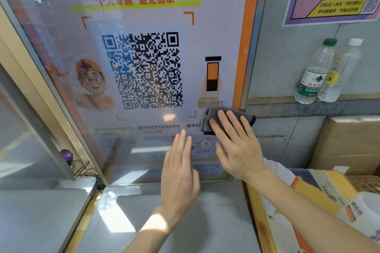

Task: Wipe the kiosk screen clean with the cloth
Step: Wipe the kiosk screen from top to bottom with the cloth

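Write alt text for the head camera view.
The right hand presses a folded grey cloth against the lower right edge of the kiosk screen, beside a large QR code. The left hand is open at the screen's bottom.

A narrow wall ledge [283,109] carries a green-capped bottle [314,76] and a white-capped bottle [340,68] side by side.

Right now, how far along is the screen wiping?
Done: cannot tell; reflections cross the screen, so no wiped patch stands out. In hand: the right hand presses the cloth flat on the screen's lower right edge; the left hand is open beside it, holding nothing. Left: likely most of the screen, including the QR code above.
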A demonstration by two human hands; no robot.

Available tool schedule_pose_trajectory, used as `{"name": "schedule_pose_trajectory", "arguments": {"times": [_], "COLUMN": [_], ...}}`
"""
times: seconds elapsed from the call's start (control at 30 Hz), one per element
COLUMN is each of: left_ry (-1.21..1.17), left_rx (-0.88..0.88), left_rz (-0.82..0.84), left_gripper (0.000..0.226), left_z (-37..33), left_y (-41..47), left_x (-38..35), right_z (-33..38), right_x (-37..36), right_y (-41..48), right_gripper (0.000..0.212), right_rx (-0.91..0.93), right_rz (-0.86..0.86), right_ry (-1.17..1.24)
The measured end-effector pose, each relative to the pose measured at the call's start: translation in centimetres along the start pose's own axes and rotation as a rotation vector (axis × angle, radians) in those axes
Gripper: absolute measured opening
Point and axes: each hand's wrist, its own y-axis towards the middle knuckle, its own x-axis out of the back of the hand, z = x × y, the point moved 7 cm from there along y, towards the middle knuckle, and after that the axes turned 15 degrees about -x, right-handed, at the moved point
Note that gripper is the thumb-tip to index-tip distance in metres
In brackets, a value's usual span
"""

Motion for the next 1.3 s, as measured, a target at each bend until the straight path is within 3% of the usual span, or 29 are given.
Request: {"name": "schedule_pose_trajectory", "arguments": {"times": [0.3, 0.53, 0.7, 1.0, 1.3], "left_ry": [0.017, 0.052, 0.094, 0.077, 0.049], "left_rx": [-0.031, 0.041, 0.047, 0.036, 0.005], "left_rz": [0.037, -0.011, -0.050, -0.020, -0.025], "left_gripper": [0.090, 0.088, 0.090, 0.091, 0.091], "left_z": [0.9, 3.4, 4.7, 5.3, 5.6], "left_y": [-1.2, -2.4, -2.8, -3.0, -3.3], "left_x": [-0.1, 0.7, 1.4, 0.7, 1.5], "right_z": [-0.7, 1.5, 4.2, 5.0, 7.4], "right_x": [-2.7, 0.3, -0.1, -3.5, -1.7], "right_y": [-5.5, 0.8, 3.0, -3.7, 2.9], "right_gripper": [0.084, 0.067, 0.073, 0.072, 0.069], "right_rx": [0.178, 0.073, 0.082, 0.334, 0.135], "right_rz": [0.113, -0.034, -0.100, 0.073, -0.081], "right_ry": [-0.116, -0.017, 0.035, -0.126, 0.008]}}
